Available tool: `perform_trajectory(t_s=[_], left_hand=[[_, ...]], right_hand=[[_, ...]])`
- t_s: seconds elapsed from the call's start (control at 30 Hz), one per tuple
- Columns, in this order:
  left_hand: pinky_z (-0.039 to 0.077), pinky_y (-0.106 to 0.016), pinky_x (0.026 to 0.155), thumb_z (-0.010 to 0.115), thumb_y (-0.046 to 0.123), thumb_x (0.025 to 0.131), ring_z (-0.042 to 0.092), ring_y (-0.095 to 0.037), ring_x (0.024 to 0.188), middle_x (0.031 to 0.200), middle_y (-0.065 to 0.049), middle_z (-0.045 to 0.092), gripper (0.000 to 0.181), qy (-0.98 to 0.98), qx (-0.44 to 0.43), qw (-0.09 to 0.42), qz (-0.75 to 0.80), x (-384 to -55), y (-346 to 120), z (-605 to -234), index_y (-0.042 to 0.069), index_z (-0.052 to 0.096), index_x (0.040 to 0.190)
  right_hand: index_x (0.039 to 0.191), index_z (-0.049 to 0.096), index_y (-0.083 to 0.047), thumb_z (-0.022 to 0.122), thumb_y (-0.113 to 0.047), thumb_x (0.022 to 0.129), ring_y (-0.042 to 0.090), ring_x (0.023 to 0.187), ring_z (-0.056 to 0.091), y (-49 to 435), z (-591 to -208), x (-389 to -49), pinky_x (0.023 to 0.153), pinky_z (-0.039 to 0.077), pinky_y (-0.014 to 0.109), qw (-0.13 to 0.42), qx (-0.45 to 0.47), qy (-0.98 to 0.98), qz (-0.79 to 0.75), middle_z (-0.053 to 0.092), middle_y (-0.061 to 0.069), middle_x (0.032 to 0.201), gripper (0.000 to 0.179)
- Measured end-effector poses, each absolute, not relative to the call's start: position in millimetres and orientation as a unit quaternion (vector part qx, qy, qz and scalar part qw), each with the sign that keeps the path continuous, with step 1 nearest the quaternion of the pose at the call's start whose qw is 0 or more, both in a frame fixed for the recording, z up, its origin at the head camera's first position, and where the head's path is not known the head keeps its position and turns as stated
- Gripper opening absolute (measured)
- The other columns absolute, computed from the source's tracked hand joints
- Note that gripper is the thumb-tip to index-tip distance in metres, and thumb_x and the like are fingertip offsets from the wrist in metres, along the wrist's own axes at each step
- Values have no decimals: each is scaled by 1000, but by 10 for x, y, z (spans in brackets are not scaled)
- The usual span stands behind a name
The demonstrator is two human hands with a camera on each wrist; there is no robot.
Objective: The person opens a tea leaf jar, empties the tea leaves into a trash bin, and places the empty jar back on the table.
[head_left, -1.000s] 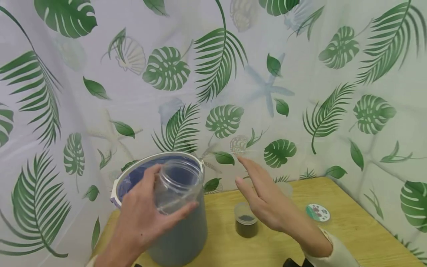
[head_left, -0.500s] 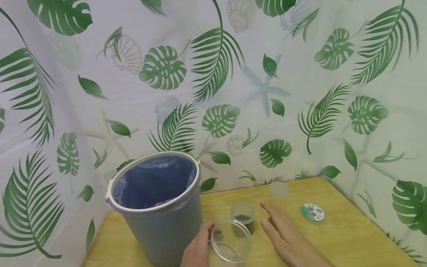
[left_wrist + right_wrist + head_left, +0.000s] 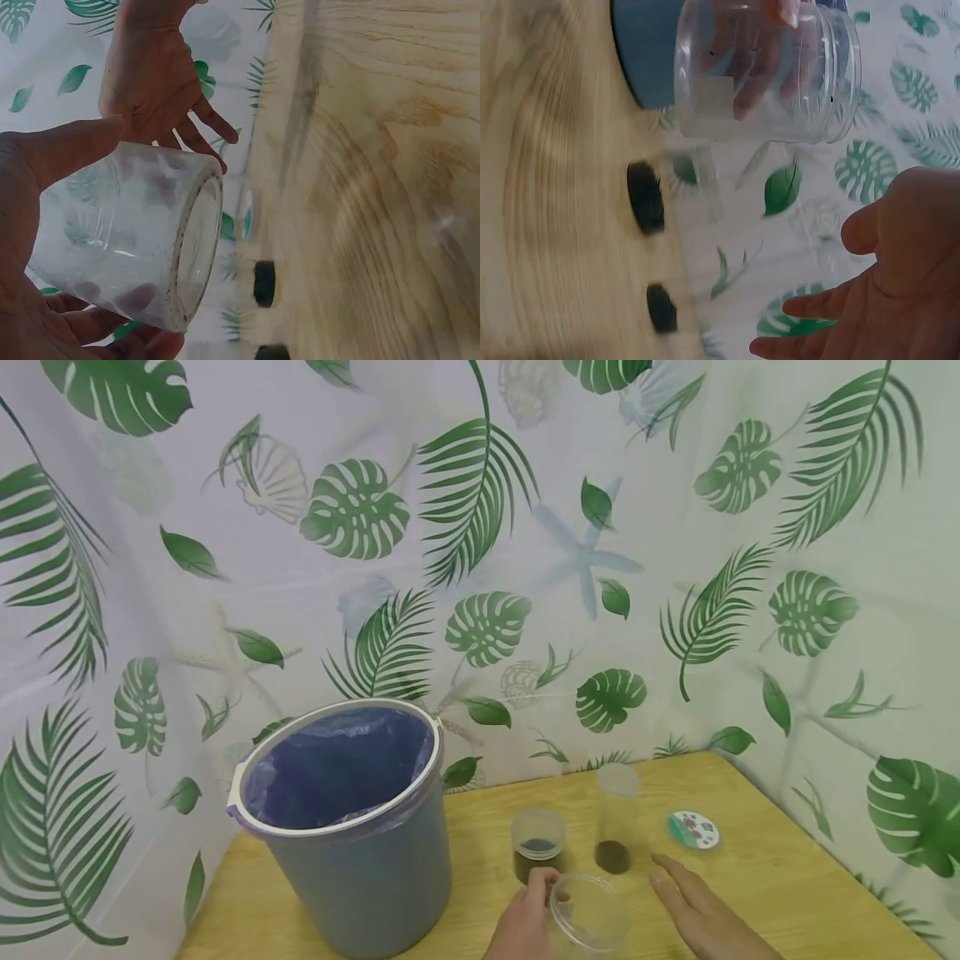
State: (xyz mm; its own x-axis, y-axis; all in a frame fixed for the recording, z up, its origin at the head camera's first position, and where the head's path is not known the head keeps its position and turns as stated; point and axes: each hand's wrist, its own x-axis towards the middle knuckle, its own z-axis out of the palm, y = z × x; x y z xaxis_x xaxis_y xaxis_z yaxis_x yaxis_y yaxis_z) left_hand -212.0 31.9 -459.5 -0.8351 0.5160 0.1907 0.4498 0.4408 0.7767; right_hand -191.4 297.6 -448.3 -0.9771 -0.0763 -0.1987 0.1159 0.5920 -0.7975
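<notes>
My left hand (image 3: 522, 920) grips a clear plastic jar (image 3: 596, 910) low over the table's front part. In the left wrist view its thumb and fingers wrap the jar's side, and the jar (image 3: 139, 225) lies tilted with small dark specks round its base. The right wrist view shows a small pale square patch on its wall. To the jar's right, my right hand (image 3: 705, 914) has its fingers extended and holds nothing. Just behind the left hand stands a clear tub (image 3: 537, 835) with dark contents. A taller clear container (image 3: 617, 814) beside it has dark stuff at the bottom.
A grey-blue bucket (image 3: 367, 881) with a white rim and a dark blue bag liner stands at the left. A round lid with a floral label (image 3: 693, 830) lies at the right of the wooden table (image 3: 795, 893). Leaf-patterned sheeting (image 3: 555, 610) hangs behind.
The left hand has carried the jar from over the bucket down and right to the table front. My right hand has moved lower and right, uncovering the taller container.
</notes>
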Motion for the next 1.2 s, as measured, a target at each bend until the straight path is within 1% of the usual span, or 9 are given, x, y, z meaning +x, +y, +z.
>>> perform_trajectory(t_s=[0.17,0.27,0.33,0.43,0.53,0.67,0.9,1.07,1.2], left_hand=[[52,-28,85,92,42,71,50,-5,105,123,2,62,80,849,280,86,441,-2216,695,-4656,21,46,134],[53,-28,85,91,47,71,50,-4,105,119,8,58,78,852,258,115,442,-2256,941,-4695,29,46,132],[53,-29,87,91,49,69,52,-6,106,119,10,58,80,856,243,123,439,-2281,1101,-4733,32,44,132],[54,-30,89,92,52,67,56,-8,108,120,9,58,86,859,225,127,442,-2310,1334,-4782,31,43,135],[55,-30,93,92,50,68,60,-9,111,125,9,61,91,857,231,119,445,-2327,1550,-4820,26,43,140],[54,-27,92,93,47,67,61,-7,109,127,8,62,91,858,237,107,444,-2341,1809,-4872,24,45,140],[54,-27,91,97,42,63,60,-5,106,120,12,63,85,865,193,104,452,-2376,2167,-5007,28,50,132],[54,-27,94,99,40,61,60,-5,109,121,12,64,87,868,194,96,446,-2384,2253,-5068,28,51,132],[54,-25,91,98,38,62,60,-2,103,117,12,65,84,869,201,97,442,-2380,2305,-5115,26,52,131]], right_hand=[[154,14,16,18,-58,108,64,146,13,3291,-4487,-1988,111,26,76,106,20,900,-423,12,43,160,87],[152,13,20,14,-53,110,64,146,13,3490,-4483,-2025,114,24,74,92,18,910,-404,11,45,158,84],[151,12,22,11,-52,110,65,144,14,3625,-4486,-2056,112,29,73,94,22,911,-401,10,47,157,85],[151,9,22,8,-55,108,69,140,19,3821,-4495,-2103,100,44,72,112,43,903,-413,7,48,155,87],[151,5,21,7,-54,108,72,136,20,3997,-4511,-2127,89,52,68,134,64,891,-429,1,50,153,87],[152,4,20,7,-50,109,71,136,18,4162,-4533,-2149,89,52,68,145,81,888,-428,-1,49,152,82],[150,4,21,8,-49,109,72,135,19,4299,-4540,-2194,89,53,69,142,87,893,-418,-1,50,151,81],[150,3,21,6,-54,107,72,135,20,4336,-4559,-2191,89,52,69,154,94,888,-423,-1,50,151,87],[150,3,21,6,-59,106,72,135,20,4346,-4581,-2175,88,52,68,164,101,883,-429,0,51,150,91]])
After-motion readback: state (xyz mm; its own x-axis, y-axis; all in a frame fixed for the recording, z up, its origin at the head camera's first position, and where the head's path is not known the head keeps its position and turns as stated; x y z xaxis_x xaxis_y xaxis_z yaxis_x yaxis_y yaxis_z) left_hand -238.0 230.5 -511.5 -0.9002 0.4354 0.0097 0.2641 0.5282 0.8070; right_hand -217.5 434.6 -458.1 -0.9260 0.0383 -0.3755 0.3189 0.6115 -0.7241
